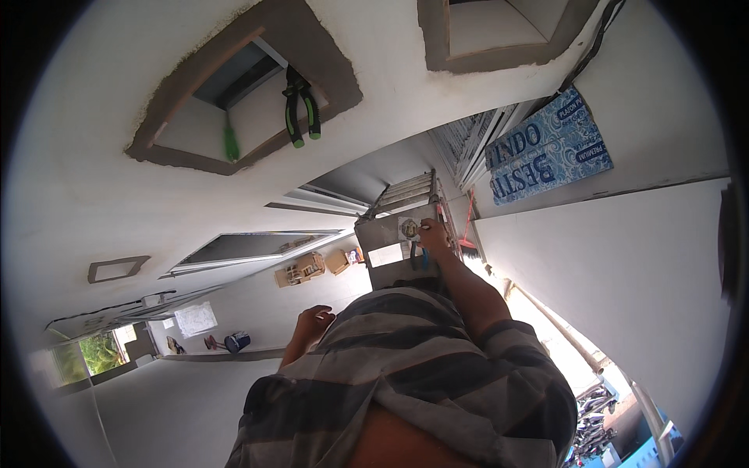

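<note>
While the right hand point(434, 236) grips the ladder top point(394, 232) beside blue-handled pliers point(419, 257), keep that hold firm; the left hand point(314, 321) hangs loosely curled, empty, near the striped shirt point(421, 366).

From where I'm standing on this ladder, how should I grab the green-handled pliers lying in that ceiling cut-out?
Grip the pliers by both green-and-black handles together, near their free ends. The handles point toward the opening's edge, while the jaws lie deeper in the recess, so reaching in from the edge side looks easiest.
</note>
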Demonstrator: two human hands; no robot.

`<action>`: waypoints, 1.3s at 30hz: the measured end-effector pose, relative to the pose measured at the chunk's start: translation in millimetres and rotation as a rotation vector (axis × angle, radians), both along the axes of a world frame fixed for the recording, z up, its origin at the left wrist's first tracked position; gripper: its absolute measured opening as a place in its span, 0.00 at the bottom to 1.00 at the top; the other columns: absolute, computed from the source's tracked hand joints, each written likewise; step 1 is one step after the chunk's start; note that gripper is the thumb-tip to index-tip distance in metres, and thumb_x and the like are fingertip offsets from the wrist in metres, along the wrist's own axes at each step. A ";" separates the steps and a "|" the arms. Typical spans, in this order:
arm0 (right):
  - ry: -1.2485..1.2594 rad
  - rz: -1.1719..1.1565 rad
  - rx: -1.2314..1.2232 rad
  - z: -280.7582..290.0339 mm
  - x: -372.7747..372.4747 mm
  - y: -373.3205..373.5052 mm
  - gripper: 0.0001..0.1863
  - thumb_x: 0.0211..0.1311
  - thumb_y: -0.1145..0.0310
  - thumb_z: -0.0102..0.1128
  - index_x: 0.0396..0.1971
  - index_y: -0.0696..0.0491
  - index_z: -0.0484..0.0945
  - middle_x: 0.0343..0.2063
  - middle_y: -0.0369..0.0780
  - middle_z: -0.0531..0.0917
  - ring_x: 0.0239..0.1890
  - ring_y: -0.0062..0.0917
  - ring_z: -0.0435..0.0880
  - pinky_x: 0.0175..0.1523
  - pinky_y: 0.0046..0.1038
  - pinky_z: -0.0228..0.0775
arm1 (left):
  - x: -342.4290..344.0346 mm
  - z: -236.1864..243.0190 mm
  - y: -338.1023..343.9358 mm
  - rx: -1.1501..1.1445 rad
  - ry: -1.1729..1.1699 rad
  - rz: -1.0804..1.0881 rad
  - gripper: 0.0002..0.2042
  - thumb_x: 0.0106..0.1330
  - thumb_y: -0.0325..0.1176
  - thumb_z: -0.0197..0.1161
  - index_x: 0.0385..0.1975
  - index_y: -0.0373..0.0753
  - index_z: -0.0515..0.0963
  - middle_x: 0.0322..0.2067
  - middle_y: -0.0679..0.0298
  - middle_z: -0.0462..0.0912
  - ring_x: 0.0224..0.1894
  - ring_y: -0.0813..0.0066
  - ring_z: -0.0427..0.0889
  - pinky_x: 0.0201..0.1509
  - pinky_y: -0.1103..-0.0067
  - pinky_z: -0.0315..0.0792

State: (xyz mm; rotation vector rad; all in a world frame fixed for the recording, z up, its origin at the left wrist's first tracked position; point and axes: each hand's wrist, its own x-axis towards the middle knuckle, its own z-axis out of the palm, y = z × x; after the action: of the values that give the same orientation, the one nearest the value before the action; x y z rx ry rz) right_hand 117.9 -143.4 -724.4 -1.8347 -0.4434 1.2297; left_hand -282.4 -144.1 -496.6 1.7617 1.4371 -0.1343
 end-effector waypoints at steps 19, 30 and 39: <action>-0.287 0.054 -0.016 -49.9 -38.5 31.3 0.17 0.59 0.72 0.58 0.49 0.53 0.85 0.43 0.50 0.88 0.51 0.46 0.86 0.57 0.40 0.77 | -36.0 22.3 -23.4 -0.196 0.068 0.345 0.17 0.70 0.36 0.69 0.51 0.29 0.81 0.38 0.55 0.88 0.30 0.74 0.86 0.33 0.77 0.80; -0.398 0.258 -0.382 36.0 -18.5 -21.3 0.30 0.62 0.56 0.67 0.57 0.57 0.69 0.54 0.57 0.79 0.57 0.53 0.81 0.59 0.49 0.77 | -34.1 -6.2 17.5 -0.204 0.033 0.396 0.16 0.69 0.36 0.70 0.51 0.32 0.82 0.38 0.55 0.89 0.32 0.73 0.87 0.35 0.77 0.81; -0.335 0.472 -0.506 38.2 -26.8 -17.1 0.47 0.51 0.47 0.78 0.62 0.60 0.64 0.56 0.53 0.80 0.58 0.46 0.82 0.59 0.45 0.79 | -37.8 -9.7 29.8 -0.196 -0.030 0.339 0.15 0.69 0.37 0.70 0.48 0.32 0.84 0.33 0.58 0.89 0.30 0.75 0.87 0.33 0.78 0.79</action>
State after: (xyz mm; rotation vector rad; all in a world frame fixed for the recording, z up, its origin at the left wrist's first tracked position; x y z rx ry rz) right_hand 91.1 -160.4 -686.2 -2.4828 -0.8482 1.4400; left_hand -320.2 -114.4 -506.3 1.3381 1.6194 -0.0665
